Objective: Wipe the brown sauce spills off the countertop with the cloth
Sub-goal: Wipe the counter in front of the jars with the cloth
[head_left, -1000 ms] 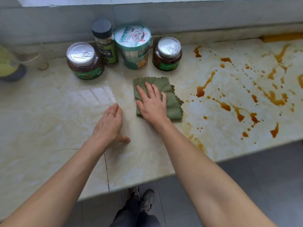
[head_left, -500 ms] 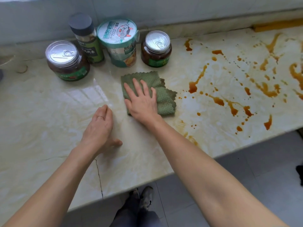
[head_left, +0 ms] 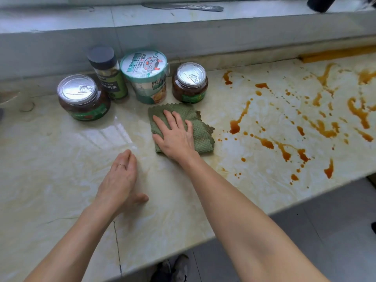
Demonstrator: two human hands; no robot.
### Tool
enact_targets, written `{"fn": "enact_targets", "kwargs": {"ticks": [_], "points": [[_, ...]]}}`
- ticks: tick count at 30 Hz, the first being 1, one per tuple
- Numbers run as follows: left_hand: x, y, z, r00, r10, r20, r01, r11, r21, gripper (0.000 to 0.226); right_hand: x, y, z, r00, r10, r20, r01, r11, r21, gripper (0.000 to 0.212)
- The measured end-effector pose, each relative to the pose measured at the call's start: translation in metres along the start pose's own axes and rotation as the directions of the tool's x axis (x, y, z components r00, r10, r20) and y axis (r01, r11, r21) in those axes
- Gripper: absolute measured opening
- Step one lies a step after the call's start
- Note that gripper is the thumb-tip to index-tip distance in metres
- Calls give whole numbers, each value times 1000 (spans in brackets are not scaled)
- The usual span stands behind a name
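Where the worktop (head_left: 61,159) ends nearest the viewer, grey floor tiles (head_left: 325,231) and a pair of dark shoes (head_left: 175,267) are seen below its edge. A thin crack (head_left: 117,247) runs inward from that edge.

Further in, the left hand (head_left: 120,180) is laid flat on bare stone, fingers straight and together, thumb spread aside. Nothing is held, and a ring (head_left: 121,165) is worn on one finger.

Just beyond and to the right, the right hand (head_left: 175,137) is pressed palm-down on the green cloth (head_left: 200,135), fingers straight and slightly fanned, not curled round it. The cloth is folded and lies flat on the worktop, its right part left uncovered.

The brown sauce spills (head_left: 266,143) are spread to the right of the cloth as streaks and drops, up to the right border of the view. The nearest drops lie just beside the cloth's right edge.

Behind the cloth, four containers are set in a row near the wall: a large foil-lidded jar (head_left: 83,98), a dark-capped bottle (head_left: 107,76), a paper tub (head_left: 145,76) and a smaller foil-lidded jar (head_left: 190,83). The tub and the smaller jar stand just beyond the cloth's far edge.

Behind them a pale ledge (head_left: 244,19) is raised, on which a flat grey object (head_left: 183,6) is laid.
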State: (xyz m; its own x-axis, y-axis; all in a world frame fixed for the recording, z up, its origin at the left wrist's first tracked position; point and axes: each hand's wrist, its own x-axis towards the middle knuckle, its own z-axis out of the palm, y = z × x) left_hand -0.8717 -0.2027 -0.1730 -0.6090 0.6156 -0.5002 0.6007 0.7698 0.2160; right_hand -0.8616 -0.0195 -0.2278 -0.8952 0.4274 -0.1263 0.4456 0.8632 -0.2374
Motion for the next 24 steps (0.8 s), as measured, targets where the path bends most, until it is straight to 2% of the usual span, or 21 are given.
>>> {"fn": "enact_targets", "kwargs": {"ticks": [2, 6, 7, 11, 13, 16, 17, 18, 21, 22, 24], "points": [[-1, 1, 0, 1000, -3, -2, 3, 1000, -6, 124, -9, -15, 4, 1000, 6, -5, -6, 1000, 21, 56], [-1, -1, 1, 1000, 4, 1, -4, 1000, -10, 124, -19, -6, 6, 992, -123, -4, 123, 992, -12, 55], [-1, -1, 1, 1000, 1, 0, -1, 1000, -11, 124, -13, 0, 4, 994, -108, -6, 108, 994, -9, 56], [-2, 1, 0, 1000, 0, -2, 0, 1000, -8, 124, -4, 2, 3, 994, 98, -47, -97, 995, 25, 56], [-2, 2, -1, 1000, -2, 3, 2, 1000, -16, 125, -19, -12, 9, 998, 34, -55, -33, 999, 10, 56], [-2, 1, -2, 1000, 2, 7, -2, 1000, -23, 124, -35, -9, 11, 986, -164, -9, 164, 986, -29, 54], [-2, 1, -2, 1000, 3, 5, -3, 1000, -24, 124, -29, 1, 8, 985, -172, -7, 171, 984, -45, 54], [-3, 1, -2, 1000, 2, 3, -2, 1000, -24, 124, -19, 9, 4, 991, -132, -11, 131, 990, -49, 55], [-3, 2, -2, 1000, -4, 3, 4, 1000, -17, 122, 0, 20, -3, 993, 121, -17, -121, 993, -11, 56], [-4, 2, -2, 1000, -4, 6, 4, 1000, -15, 122, -5, 12, 0, 990, 140, -14, -140, 990, -12, 57], [-3, 1, -2, 1000, -4, 6, 4, 1000, -15, 122, -35, -9, 10, 999, 37, -23, -38, 999, -27, 56]]}}
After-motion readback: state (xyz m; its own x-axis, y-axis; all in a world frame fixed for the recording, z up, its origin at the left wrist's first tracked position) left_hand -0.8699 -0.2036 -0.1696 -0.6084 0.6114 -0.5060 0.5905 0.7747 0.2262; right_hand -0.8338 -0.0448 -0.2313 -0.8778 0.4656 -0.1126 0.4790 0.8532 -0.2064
